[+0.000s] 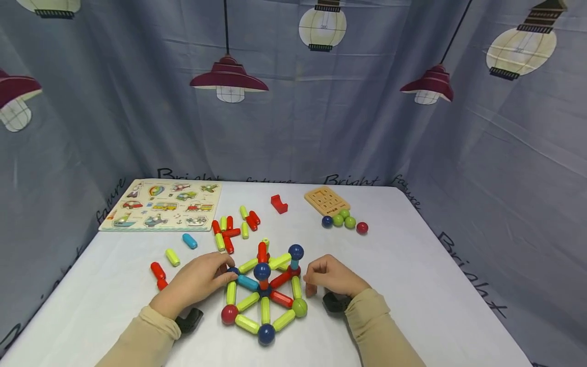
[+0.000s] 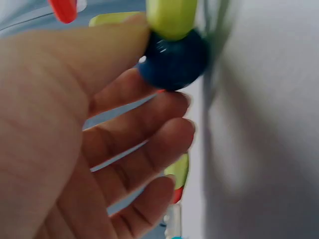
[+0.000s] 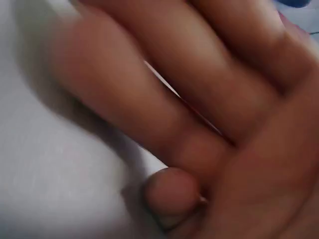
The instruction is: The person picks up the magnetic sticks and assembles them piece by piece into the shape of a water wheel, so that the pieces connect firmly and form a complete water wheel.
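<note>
A wheel-shaped frame of coloured magnetic rods and balls lies on the table, with a dark blue ball (image 1: pixel 264 290) at its hub. My left hand (image 1: pixel 204 278) pinches the dark blue ball (image 2: pixel 174 62) at the frame's left corner between thumb and fingers. Two more blue balls, a nearer one (image 1: pixel 262 271) and a farther one (image 1: pixel 296 252), stand raised on short upright rods. Just right of the frame, my right hand (image 1: pixel 335 275) has its fingers loosely curled, holding nothing. A green ball (image 1: pixel 300 307) and a red ball (image 1: pixel 230 314) form lower corners.
Loose red and yellow-green rods (image 1: pixel 231 232) lie behind the frame, and a blue rod (image 1: pixel 190 240) sits farther left. At the back are a picture puzzle board (image 1: pixel 160 205), a red block (image 1: pixel 278 204) and a wooden board (image 1: pixel 326 200). Several spare balls (image 1: pixel 350 222) sit beside that board.
</note>
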Tool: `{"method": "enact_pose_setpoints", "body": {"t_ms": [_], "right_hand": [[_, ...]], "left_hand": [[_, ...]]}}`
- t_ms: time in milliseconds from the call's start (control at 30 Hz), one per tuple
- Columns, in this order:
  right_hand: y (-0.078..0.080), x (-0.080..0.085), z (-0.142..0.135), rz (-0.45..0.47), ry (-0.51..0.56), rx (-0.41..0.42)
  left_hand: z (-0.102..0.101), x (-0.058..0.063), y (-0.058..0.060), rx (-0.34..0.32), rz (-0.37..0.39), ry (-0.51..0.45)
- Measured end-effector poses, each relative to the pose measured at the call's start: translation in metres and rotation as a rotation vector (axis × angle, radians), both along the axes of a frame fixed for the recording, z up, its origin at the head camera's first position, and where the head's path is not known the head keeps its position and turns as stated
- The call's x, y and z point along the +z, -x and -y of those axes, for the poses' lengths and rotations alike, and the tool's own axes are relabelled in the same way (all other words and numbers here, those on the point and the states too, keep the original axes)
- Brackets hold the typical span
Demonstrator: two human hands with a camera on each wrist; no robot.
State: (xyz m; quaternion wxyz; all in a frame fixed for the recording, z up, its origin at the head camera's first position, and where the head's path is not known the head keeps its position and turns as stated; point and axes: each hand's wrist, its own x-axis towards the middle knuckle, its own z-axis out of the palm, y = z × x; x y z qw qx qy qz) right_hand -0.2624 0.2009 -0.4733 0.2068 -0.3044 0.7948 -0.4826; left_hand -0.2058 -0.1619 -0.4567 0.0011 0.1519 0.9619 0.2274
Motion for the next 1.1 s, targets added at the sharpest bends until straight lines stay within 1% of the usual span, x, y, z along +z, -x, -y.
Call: {"method": "enact_pose_setpoints", "body": {"t_ms": [33,67,100,167,233,267,300,333,367,400,467,533,600,700,800,867,900,967,1000,1100], "right_hand": [[0.001,0.0,-0.001,-0.014,0.001,-0.068],[0.003,0.0,-0.003,-0.033,0.006,-0.164],[0.007,0.0,-0.006,-0.071,0.008,-0.282],[0.018,0.002,-0.014,-0.177,-0.002,-0.556],[0.033,0.005,-0.028,-0.274,-0.016,-0.821],[0.041,0.007,-0.036,-0.321,-0.039,-0.929],[0.049,0.009,-0.045,-0.355,-0.07,-1.016],[0.057,0.011,-0.053,-0.372,-0.11,-1.071],[0.064,0.012,-0.062,-0.363,-0.151,-1.09],[0.069,0.011,-0.071,-0.35,-0.198,-1.082],[0.078,0.01,-0.084,-0.298,-0.291,-1.026],[0.082,0.007,-0.093,-0.244,-0.353,-0.952],[0.083,0.006,-0.096,-0.197,-0.385,-0.904],[0.081,0.01,-0.091,-0.129,-0.39,-0.836],[0.078,0.018,-0.081,-0.073,-0.408,-0.729],[0.074,0.025,-0.072,-0.057,-0.424,-0.661],[0.071,0.029,-0.067,-0.065,-0.431,-0.63],[0.067,0.038,-0.054,-0.081,-0.406,-0.574],[0.064,0.045,-0.045,-0.087,-0.377,-0.545],[0.054,0.07,-0.016,-0.094,-0.231,-0.469]], "left_hand": [[-0.002,0.0,0.0,-0.002,0.009,-0.008],[-0.003,-0.001,0.0,-0.002,0.015,-0.015],[-0.005,-0.002,0.0,0.0,0.019,-0.021],[-0.007,-0.002,0.0,0.001,0.027,-0.031],[-0.007,-0.003,0.0,0.003,0.028,-0.029],[-0.006,-0.003,-0.001,0.003,0.027,-0.025],[-0.006,-0.003,-0.001,0.005,0.027,-0.021],[-0.006,-0.003,-0.001,0.004,0.026,-0.018],[-0.005,-0.003,-0.001,0.005,0.026,-0.017],[-0.004,-0.003,-0.001,0.005,0.027,-0.015],[-0.004,-0.002,-0.002,0.005,0.033,-0.014],[-0.003,-0.002,-0.002,0.002,0.04,-0.019],[-0.003,-0.001,-0.002,-0.006,0.046,-0.022],[-0.004,-0.001,-0.002,-0.015,0.048,-0.03],[-0.004,0.0,-0.002,-0.015,0.047,-0.034],[-0.003,0.0,-0.002,-0.011,0.051,-0.031],[-0.003,0.0,-0.002,-0.009,0.053,-0.027],[-0.003,0.0,-0.003,-0.008,0.059,-0.026],[-0.002,-0.001,-0.003,-0.008,0.061,-0.027],[-0.002,-0.002,-0.003,-0.008,0.061,-0.031]]}}
